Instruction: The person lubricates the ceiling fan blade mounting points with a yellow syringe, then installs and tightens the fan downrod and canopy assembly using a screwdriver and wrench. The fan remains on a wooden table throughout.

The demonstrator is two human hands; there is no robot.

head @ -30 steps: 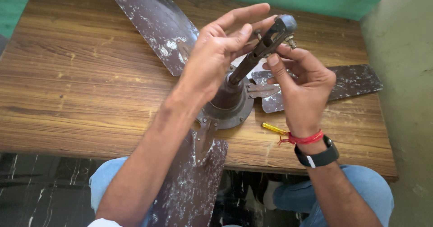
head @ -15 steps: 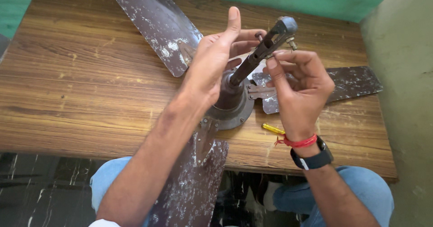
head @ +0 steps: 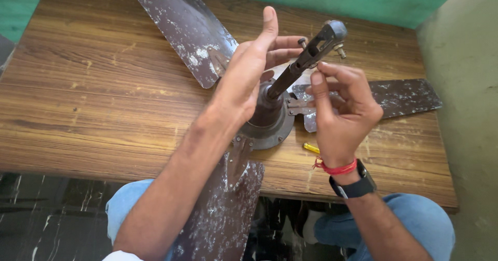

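Note:
A brown ceiling fan lies on the wooden table, its motor hub near the front edge. Its down rod sticks up toward me, with a bolt and nut through the top end. My left hand is beside the rod on the left. Its index finger points up and its other fingers reach behind the rod toward the bolt's head. My right hand is on the right of the rod, with thumb and index fingertip pinched against the rod just below the bolt.
Three speckled fan blades spread from the hub: one to the far left, one to the right, one over the table's front edge above my knees. A small yellow item lies near the hub. A green wall stands behind the table.
My left hand's fingers have straightened, and its index finger has lifted. My right hand's fingertips have slid down from the nut at the rod's top to just below it.

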